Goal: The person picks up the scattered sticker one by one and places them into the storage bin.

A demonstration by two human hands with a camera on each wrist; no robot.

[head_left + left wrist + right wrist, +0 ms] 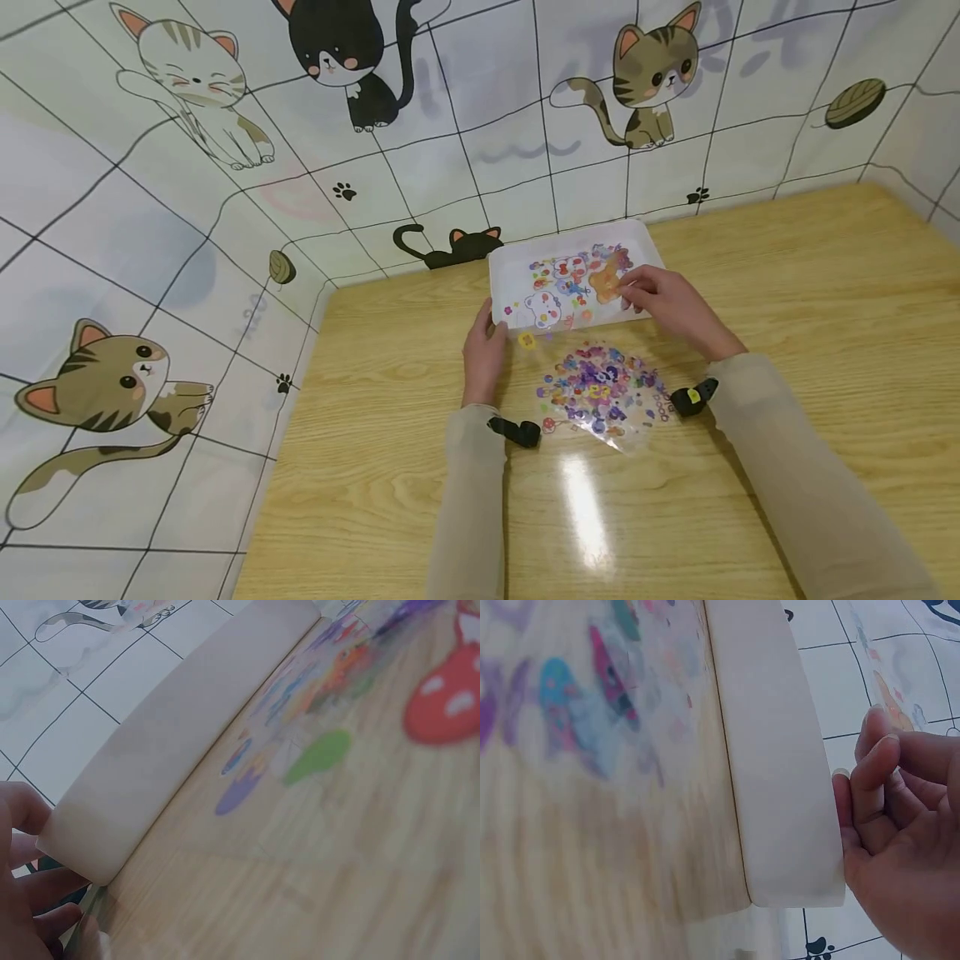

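Note:
A shallow white tray (pixel 645 242) stands by the wall on the wooden table. My left hand (pixel 483 354) grips its near left corner; the left wrist view shows fingers (pixel 64 889) against the tray wall (pixel 142 750). A clear sticker sheet (pixel 543 308), printed with bears and flowers, lies over the tray and reaches past its front rim. My right hand (pixel 663 304) pinches this sheet near an orange bear print, its heel against the tray's near right side. In the right wrist view the sheet (pixel 892 701) shows at the fingertips.
Another clear spread of colourful stickers (pixel 596 387) lies on the table (pixel 375 458) in front of the tray, between both wrists. Tiled walls (pixel 495 100) with cat drawings rise behind and to the left. Black straps with cameras sit on both wrists.

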